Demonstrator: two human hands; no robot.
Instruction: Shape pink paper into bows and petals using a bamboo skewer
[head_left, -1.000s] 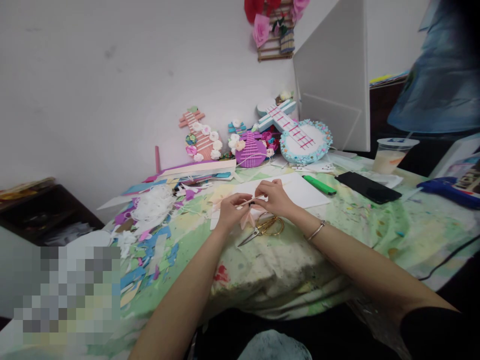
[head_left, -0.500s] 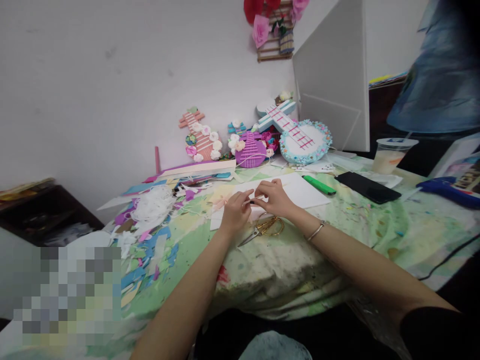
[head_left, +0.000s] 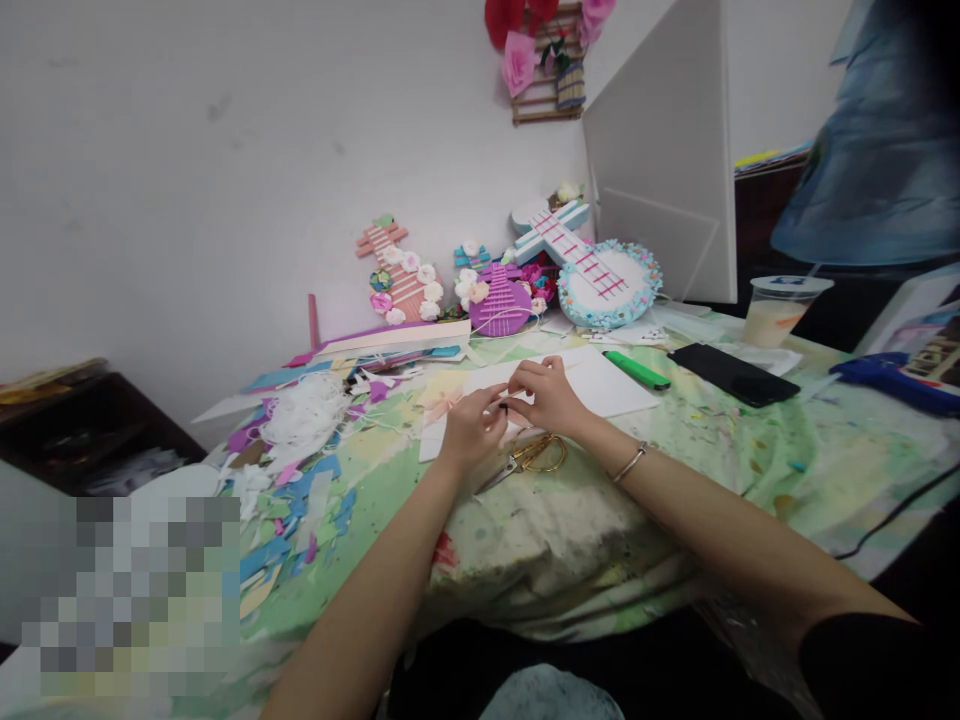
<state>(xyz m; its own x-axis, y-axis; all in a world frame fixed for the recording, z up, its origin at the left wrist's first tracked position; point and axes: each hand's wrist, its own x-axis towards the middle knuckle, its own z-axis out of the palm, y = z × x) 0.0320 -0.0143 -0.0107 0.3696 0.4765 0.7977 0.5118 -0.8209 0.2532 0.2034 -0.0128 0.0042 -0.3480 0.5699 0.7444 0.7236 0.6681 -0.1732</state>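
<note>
While left hand (head_left: pixel 474 426) and right hand (head_left: pixel 546 394) pinch pale strip (head_left: pixel 496 402), scissors (head_left: pixel 516 463) beside.

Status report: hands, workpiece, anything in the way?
Left hand and right hand pinching small pale piece, mostly hidden. White sheet beneath. Gold-handled scissors close by, nearer the wearer.

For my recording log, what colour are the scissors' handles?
Gold; the scissors' handles show best in the head view, just below the hands.

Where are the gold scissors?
In the head view, the gold scissors lie on the tablecloth, just on the near side of the right hand, right of the left wrist.
</note>
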